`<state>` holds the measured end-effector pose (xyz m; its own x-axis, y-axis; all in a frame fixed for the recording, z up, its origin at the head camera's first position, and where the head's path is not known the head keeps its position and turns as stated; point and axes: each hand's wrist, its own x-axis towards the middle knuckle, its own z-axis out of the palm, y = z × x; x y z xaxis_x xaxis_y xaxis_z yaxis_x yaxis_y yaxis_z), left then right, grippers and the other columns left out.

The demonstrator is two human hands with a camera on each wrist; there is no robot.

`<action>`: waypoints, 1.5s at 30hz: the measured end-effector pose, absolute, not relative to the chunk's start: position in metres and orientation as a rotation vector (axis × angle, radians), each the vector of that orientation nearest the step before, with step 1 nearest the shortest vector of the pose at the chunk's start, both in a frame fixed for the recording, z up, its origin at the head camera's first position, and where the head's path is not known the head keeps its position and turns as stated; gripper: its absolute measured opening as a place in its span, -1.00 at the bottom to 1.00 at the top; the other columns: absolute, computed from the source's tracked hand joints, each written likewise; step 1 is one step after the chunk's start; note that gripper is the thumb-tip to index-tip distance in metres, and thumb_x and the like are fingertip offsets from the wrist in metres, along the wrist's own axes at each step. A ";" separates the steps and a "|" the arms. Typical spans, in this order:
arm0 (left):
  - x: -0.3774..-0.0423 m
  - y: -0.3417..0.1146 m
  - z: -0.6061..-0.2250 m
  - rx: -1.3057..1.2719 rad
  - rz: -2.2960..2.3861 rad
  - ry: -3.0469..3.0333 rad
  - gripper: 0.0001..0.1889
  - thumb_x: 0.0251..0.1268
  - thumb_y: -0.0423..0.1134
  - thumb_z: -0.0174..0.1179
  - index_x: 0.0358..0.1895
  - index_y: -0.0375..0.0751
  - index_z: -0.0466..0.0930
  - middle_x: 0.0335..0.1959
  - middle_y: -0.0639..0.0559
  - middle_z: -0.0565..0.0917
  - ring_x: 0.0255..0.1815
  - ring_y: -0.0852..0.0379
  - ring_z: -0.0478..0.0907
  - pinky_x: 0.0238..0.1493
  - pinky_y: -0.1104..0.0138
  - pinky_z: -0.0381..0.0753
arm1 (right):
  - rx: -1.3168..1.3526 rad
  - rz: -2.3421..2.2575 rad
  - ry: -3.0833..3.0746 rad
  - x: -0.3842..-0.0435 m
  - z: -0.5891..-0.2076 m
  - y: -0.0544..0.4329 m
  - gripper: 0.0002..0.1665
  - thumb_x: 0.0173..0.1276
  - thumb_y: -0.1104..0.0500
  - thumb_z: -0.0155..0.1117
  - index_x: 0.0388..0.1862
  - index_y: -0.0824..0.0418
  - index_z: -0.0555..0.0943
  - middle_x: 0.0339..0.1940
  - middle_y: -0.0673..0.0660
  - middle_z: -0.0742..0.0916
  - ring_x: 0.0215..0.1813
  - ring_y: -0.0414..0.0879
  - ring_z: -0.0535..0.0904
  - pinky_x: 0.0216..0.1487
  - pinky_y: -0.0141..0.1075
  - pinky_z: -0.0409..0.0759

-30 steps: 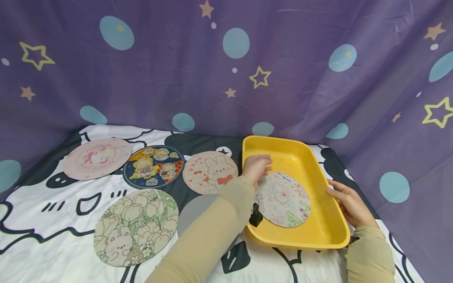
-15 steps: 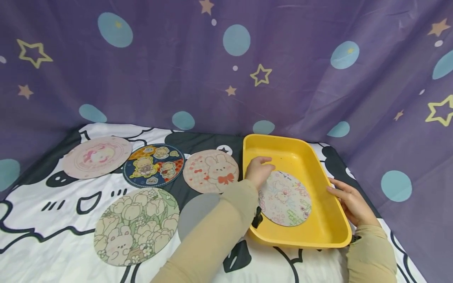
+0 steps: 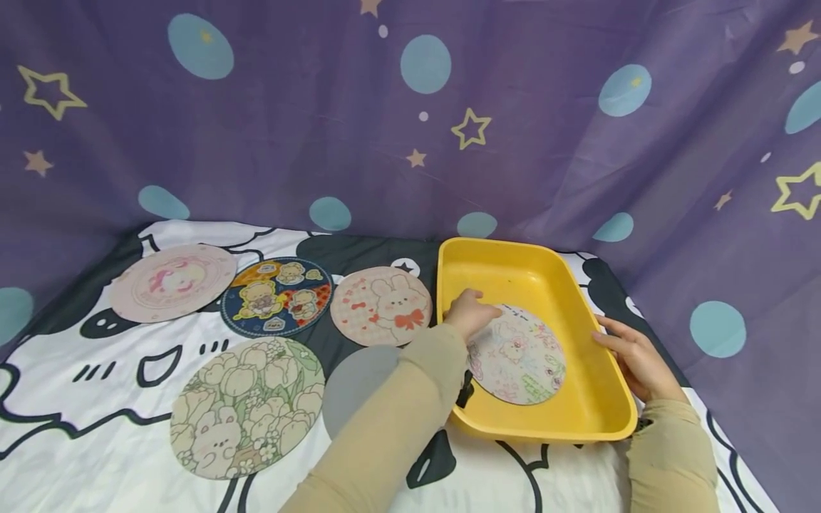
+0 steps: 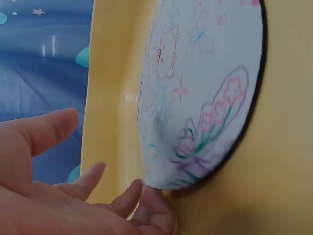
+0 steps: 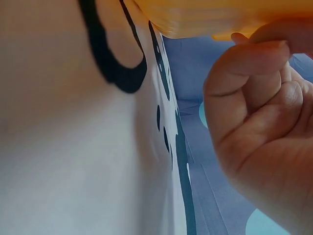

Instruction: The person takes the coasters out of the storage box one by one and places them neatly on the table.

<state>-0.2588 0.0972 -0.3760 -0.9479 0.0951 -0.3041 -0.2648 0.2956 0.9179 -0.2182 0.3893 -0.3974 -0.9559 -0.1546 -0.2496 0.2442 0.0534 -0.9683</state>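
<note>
A white round mouse pad [image 3: 518, 356] with coloured doodles lies inside the yellow tray [image 3: 580, 399]. My left hand [image 3: 470, 315] is over the tray's left side, at the pad's edge. In the left wrist view, fingertips [image 4: 155, 205] touch the edge of the pad [image 4: 215, 103], which shows a dark rim; the thumb stands apart from it. My right hand [image 3: 641, 360] holds the tray's right rim, thumb and forefinger at the edge. The right wrist view shows this hand [image 5: 264, 103] with curled fingers against the tray's underside [image 5: 210, 19].
More round pads lie left of the tray: pink [image 3: 173, 283], dark blue with bears [image 3: 277, 297], pink rabbit [image 3: 381, 306], green tulip [image 3: 249, 407] and plain grey [image 3: 355, 385]. A patterned cloth [image 3: 96, 456] covers the surface. A purple curtain [image 3: 321, 107] hangs behind.
My left hand has shifted slightly right, its fingers going from together to more spread beside the doodled pad. My right hand stays on the tray rim. The head view has tilted slightly.
</note>
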 end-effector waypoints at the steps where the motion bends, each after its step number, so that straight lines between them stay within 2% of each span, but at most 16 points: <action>1: -0.260 0.097 -0.376 -0.146 1.695 2.259 -0.39 0.33 -0.20 0.26 0.41 -0.26 0.34 0.40 -0.19 0.40 0.42 -0.15 0.32 0.43 0.05 0.36 | 0.076 -1.982 2.045 -0.219 -0.397 0.389 -0.71 0.53 0.13 0.11 0.15 -0.17 0.46 -0.13 -0.16 0.78 -0.16 -0.19 0.75 -0.11 -0.30 0.74; 5: -0.262 0.095 -0.378 -0.128 1.673 2.221 -0.37 0.33 -0.30 0.20 0.44 -0.35 0.25 0.41 -0.22 0.38 0.40 -0.14 0.35 0.44 0.08 0.36 | 0.051 -1.989 2.043 -0.221 -0.397 0.388 -0.74 0.54 0.15 0.10 0.10 -0.17 0.47 -0.14 -0.15 0.78 -0.17 -0.17 0.76 -0.13 -0.29 0.75; 8: -0.262 0.094 -0.379 -0.114 1.629 2.229 -0.41 0.30 -0.40 0.14 0.40 -0.39 0.28 0.34 -0.22 0.43 0.25 -0.09 0.42 0.39 0.11 0.41 | 0.051 -1.998 2.034 -0.221 -0.397 0.388 -0.74 0.53 0.15 0.11 0.10 -0.16 0.47 -0.14 -0.14 0.78 -0.17 -0.17 0.76 -0.12 -0.29 0.75; 10: -0.262 0.094 -0.380 -0.062 1.583 2.256 -0.53 0.28 -0.44 0.11 0.27 -0.45 0.42 0.21 -0.24 0.52 0.04 -0.05 0.44 0.19 0.20 0.50 | 0.051 -2.003 2.029 -0.221 -0.398 0.388 -0.74 0.53 0.15 0.11 0.10 -0.16 0.46 -0.14 -0.13 0.79 -0.17 -0.17 0.76 -0.12 -0.29 0.74; 12: -0.263 0.094 -0.380 -0.003 1.546 2.268 -0.62 0.27 -0.47 0.10 0.17 -0.43 0.54 0.08 -0.19 0.59 -0.13 0.00 0.42 -0.05 0.26 0.49 | 0.048 -2.014 2.018 -0.221 -0.398 0.387 -0.74 0.53 0.16 0.10 0.10 -0.16 0.47 -0.14 -0.13 0.79 -0.16 -0.17 0.76 -0.12 -0.29 0.74; 14: -0.262 0.094 -0.381 0.055 1.544 2.233 -0.61 0.29 -0.51 0.07 0.17 -0.35 0.59 -0.01 -0.16 0.62 -0.25 0.02 0.43 -0.24 0.26 0.48 | 0.045 -2.028 2.009 -0.220 -0.398 0.388 -0.75 0.54 0.17 0.09 0.09 -0.16 0.48 -0.14 -0.12 0.79 -0.16 -0.17 0.76 -0.12 -0.29 0.74; 16: -0.261 0.095 -0.381 0.066 1.567 2.166 -0.53 0.29 -0.54 0.08 0.26 -0.22 0.56 -0.05 -0.12 0.62 -0.32 0.02 0.48 -0.31 0.23 0.58 | 0.035 -2.046 1.996 -0.220 -0.398 0.388 -0.74 0.55 0.18 0.07 0.07 -0.16 0.51 -0.15 -0.11 0.79 -0.17 -0.17 0.76 -0.13 -0.29 0.75; 18: -0.259 0.095 -0.380 0.054 1.613 2.094 -0.42 0.28 -0.57 0.08 0.37 -0.12 0.46 -0.05 -0.12 0.60 -0.35 0.00 0.54 -0.33 0.13 0.69 | 0.017 -2.066 1.973 -0.219 -0.399 0.389 -0.73 0.55 0.20 0.06 0.05 -0.16 0.54 -0.14 -0.10 0.79 -0.17 -0.16 0.76 -0.13 -0.29 0.75; 22: -0.255 0.094 -0.378 0.056 1.641 2.024 -0.33 0.28 -0.58 0.10 0.45 -0.03 0.36 -0.09 -0.15 0.58 -0.38 -0.06 0.62 -0.32 -0.01 0.75 | -0.013 -2.092 1.937 -0.219 -0.399 0.389 -0.71 0.56 0.22 0.02 0.06 -0.15 0.56 -0.13 -0.09 0.79 -0.14 -0.16 0.76 -0.12 -0.28 0.75; 30: -0.250 0.091 -0.374 0.080 1.637 2.003 -0.28 0.29 -0.60 0.08 0.48 0.04 0.30 -0.10 -0.14 0.57 -0.36 -0.09 0.65 -0.33 0.00 0.75 | -0.019 -2.091 1.945 -0.220 -0.401 0.386 -0.73 0.56 0.21 0.04 0.08 -0.13 0.53 -0.12 -0.09 0.79 -0.12 -0.15 0.76 -0.10 -0.28 0.74; 39: -0.251 0.091 -0.375 0.103 1.662 2.016 -0.28 0.26 -0.63 0.06 0.46 0.03 0.33 0.01 -0.13 0.55 -0.36 -0.06 0.61 -0.32 0.02 0.74 | -0.009 -2.065 1.961 -0.220 -0.401 0.387 -0.74 0.56 0.20 0.05 0.09 -0.13 0.50 -0.10 -0.11 0.78 -0.12 -0.17 0.75 -0.09 -0.30 0.74; 45: -0.250 0.091 -0.377 0.157 1.692 2.001 -0.34 0.25 -0.63 0.05 0.41 -0.05 0.39 -0.13 -0.11 0.57 -0.45 0.00 0.60 -0.56 0.20 0.66 | -0.002 -2.036 1.989 -0.218 -0.401 0.390 -0.75 0.56 0.18 0.05 0.10 -0.14 0.47 -0.11 -0.12 0.78 -0.13 -0.18 0.75 -0.10 -0.31 0.74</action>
<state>-0.2504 0.0914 -0.3766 -0.8631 0.4031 -0.3043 -0.2332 0.2164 0.9481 -0.2178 0.3896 -0.4010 -0.9568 -0.2087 -0.2024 0.2072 -0.0014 -0.9783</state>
